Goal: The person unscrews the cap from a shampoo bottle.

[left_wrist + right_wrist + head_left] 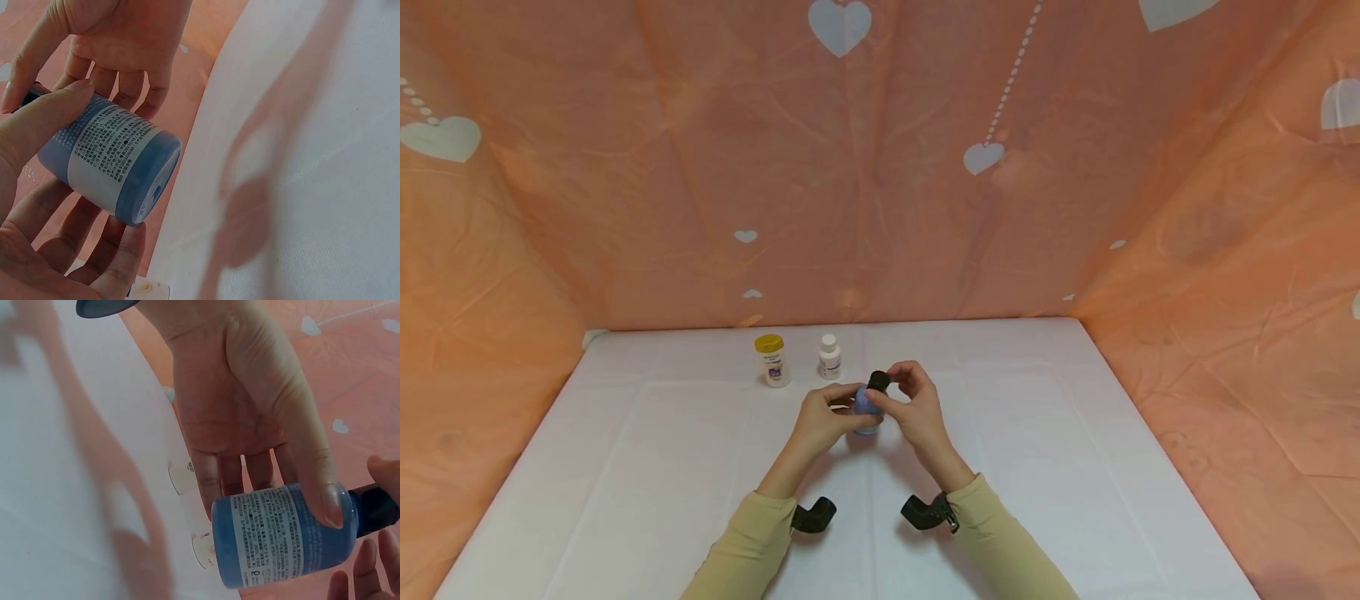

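Note:
My left hand (829, 418) holds a blue bottle (867, 403) by its body, with the thumb on one side and the fingers on the other. A white label (269, 534) with dense small print wraps the body in the right wrist view. On the bottle's neck sits a black cap (878, 381), tilted up to the right in the head view. My right hand (919, 412) pinches the cap between thumb and fingers. In the left wrist view the bottle's base (159, 181) shows, and the right hand (131, 37) partly hides the cap.
On the white-covered table (700, 500), a white bottle with a yellow lid (772, 364) stands behind and left of my hands. Beside it is a smaller white bottle (830, 360). An orange sheet with hearts (850, 183) encloses the back and sides.

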Available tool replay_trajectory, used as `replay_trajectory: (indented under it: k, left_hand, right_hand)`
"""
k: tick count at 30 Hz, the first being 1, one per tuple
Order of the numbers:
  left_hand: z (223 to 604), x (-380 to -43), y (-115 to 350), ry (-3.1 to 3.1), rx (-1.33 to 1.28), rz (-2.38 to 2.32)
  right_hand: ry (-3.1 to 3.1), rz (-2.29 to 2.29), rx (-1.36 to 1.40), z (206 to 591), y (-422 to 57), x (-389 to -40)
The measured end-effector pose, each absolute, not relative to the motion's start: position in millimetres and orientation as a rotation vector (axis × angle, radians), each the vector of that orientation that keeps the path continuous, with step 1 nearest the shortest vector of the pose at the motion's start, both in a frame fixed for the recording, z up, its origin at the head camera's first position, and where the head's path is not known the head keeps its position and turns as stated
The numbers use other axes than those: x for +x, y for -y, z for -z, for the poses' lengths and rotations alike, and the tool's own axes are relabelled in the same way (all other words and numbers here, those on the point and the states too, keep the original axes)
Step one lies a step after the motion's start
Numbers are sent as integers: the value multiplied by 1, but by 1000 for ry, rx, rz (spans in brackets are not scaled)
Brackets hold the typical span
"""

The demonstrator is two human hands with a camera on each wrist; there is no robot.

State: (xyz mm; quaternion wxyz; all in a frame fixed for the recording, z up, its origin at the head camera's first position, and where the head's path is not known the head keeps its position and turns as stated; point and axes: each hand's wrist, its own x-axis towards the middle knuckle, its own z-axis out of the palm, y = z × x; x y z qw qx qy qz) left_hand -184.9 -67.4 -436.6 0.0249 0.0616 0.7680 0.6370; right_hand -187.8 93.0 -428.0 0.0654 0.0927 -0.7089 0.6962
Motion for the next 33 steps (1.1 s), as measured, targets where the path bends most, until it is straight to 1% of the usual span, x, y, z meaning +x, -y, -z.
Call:
replay_trajectory:
  k: [5, 7, 19, 33]
  left_hand:
    - [461, -196, 65, -2374, 172, -1996]
    - [465, -198, 65, -2377, 173, -1991]
    - [467, -199, 65, -2345, 199, -2013]
    - [461, -198, 68, -2342, 150, -1994]
  right_hand:
    - [2148, -2101, 273, 426, -94, -187]
    - [2149, -2101, 273, 427, -94, -188]
    - [2176, -2090, 299, 426, -98, -188]
    - [2168, -2133, 460, 428, -105, -186]
